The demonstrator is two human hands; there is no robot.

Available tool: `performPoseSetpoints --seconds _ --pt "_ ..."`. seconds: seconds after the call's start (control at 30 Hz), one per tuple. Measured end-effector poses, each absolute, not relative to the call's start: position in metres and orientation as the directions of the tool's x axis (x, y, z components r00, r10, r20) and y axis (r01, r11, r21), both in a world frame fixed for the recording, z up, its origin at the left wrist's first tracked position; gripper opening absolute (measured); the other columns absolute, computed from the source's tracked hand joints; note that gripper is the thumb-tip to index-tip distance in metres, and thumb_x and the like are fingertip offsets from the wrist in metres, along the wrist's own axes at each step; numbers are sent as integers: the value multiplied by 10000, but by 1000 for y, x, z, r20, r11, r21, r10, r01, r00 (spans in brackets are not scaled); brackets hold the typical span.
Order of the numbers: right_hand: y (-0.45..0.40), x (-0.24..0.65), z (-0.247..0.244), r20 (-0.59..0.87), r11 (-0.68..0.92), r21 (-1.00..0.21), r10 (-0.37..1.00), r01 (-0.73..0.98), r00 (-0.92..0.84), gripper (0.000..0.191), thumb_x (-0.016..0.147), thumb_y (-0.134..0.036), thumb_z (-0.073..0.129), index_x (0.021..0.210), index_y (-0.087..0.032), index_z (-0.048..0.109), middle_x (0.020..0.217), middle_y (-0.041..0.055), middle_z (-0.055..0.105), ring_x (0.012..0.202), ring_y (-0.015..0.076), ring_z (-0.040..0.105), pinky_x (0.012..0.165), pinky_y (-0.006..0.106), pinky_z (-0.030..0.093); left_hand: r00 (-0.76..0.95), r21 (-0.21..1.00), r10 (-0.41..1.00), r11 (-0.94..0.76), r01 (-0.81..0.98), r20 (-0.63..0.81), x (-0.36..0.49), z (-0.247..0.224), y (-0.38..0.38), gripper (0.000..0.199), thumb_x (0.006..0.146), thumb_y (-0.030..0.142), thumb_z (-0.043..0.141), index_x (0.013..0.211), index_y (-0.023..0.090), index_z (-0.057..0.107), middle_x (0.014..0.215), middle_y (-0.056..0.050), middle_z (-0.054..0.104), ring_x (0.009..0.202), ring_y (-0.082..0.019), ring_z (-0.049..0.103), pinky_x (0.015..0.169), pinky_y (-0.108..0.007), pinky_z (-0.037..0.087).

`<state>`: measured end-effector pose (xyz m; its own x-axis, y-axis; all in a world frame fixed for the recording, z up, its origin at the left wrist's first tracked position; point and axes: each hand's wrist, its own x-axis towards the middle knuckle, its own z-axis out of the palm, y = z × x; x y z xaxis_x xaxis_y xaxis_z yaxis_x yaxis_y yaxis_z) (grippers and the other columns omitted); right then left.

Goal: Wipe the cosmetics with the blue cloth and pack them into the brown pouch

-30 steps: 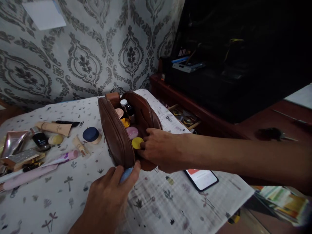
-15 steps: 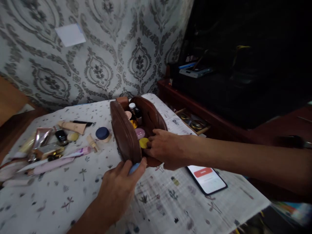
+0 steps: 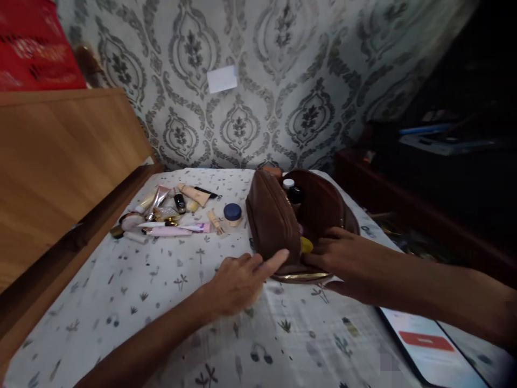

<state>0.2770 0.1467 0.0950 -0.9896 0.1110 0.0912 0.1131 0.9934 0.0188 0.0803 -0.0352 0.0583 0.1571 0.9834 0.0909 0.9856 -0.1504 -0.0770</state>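
A brown zip-up cosmetic bag (image 3: 269, 215) stands unzipped on the patterned cloth. My right hand (image 3: 343, 256) reaches into its near end, fingertips beside a round yellow item (image 3: 307, 246), thumb lower and apart; part of the fingers is hidden inside. A dark bottle with a white cap (image 3: 288, 184) stands deeper in the bag. At the bag's front left corner is my left hand (image 3: 242, 280), one digit stretched towards the leather and the others loosely bent, with nothing visible in it. To the left of the bag sits a small jar with a dark blue lid (image 3: 232, 212).
Several makeup tubes and bottles (image 3: 169, 230) lie in a heap on the left of the cloth (image 3: 153, 302). A lit phone (image 3: 428, 345) lies at the front right. Wooden furniture (image 3: 68, 161) borders the left, patterned wall the back, dark furniture (image 3: 424, 215) the right.
The camera has turned left, so everything sits further right in view. My left hand has drawn back slightly from the bag's edge; the blue thing at its fingers no longer shows.
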Motion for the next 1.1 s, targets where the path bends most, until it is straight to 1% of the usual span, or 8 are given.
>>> performPoseSetpoints --seconds 0.07,0.17,0.3,0.43,0.57,0.73,0.97,1.1 --pt "141 280 89 116 993 66 88 96 -989 181 711 -162 683 865 -258 684 779 35 694 798 248 681 896 439 430 67 -58 995 -62 996 77 64 58 -40 713 957 80 384 1596 238 109 1068 -43 674 960 -205 667 655 -293 535" --pt "122 281 101 170 993 70 78 91 -982 178 788 -168 618 920 -251 703 821 70 711 796 268 678 868 472 459 -138 -36 989 141 989 58 34 62 -44 620 940 89 419 1526 269 328 1168 -52 677 1113 -216 639 771 -314 559" --pt "81 276 132 207 994 -101 61 41 -976 220 972 -265 493 986 -265 712 902 75 738 796 232 684 750 396 523 -349 -25 927 356 934 137 -19 69 -38 478 946 86 419 1407 185 496 1294 -122 630 1236 -253 572 940 -375 544" --pt "43 262 129 263 976 -216 68 10 -962 269 1026 -310 455 1030 -243 715 991 85 744 806 207 700 708 342 545 -503 -32 838 520 853 213 -73 71 -20 392 978 164 501 1368 132 531 1340 -170 587 1256 -309 556 962 -472 546" --pt "22 230 98 197 941 -339 89 18 -976 218 994 -263 528 1053 -217 733 984 90 753 815 211 719 735 319 548 -533 -38 825 548 835 187 -104 63 -5 405 957 381 641 1307 184 586 1331 -109 606 1133 -253 636 940 -482 565" --pt "17 179 68 76 817 -563 196 120 -978 253 963 -241 539 1080 -182 756 938 84 773 836 225 733 778 322 537 -562 -24 813 571 820 153 -115 50 4 399 958 378 638 1300 178 590 1316 -110 615 1117 -249 643 927 -472 572" --pt "9 142 34 92 562 -820 320 111 -943 278 927 -333 522 964 -173 747 833 63 757 773 206 704 709 301 535 -665 34 734 668 744 134 -124 50 11 400 956 380 643 1291 167 594 1292 -112 625 1094 -243 651 913 -461 577" --pt "9 144 16 103 460 -884 379 90 -920 300 908 -405 535 902 -183 736 826 64 750 777 219 695 720 322 543 -691 69 695 693 718 198 -135 66 -7 394 960 383 636 1289 171 594 1279 -106 632 1079 -238 655 904 -456 580"
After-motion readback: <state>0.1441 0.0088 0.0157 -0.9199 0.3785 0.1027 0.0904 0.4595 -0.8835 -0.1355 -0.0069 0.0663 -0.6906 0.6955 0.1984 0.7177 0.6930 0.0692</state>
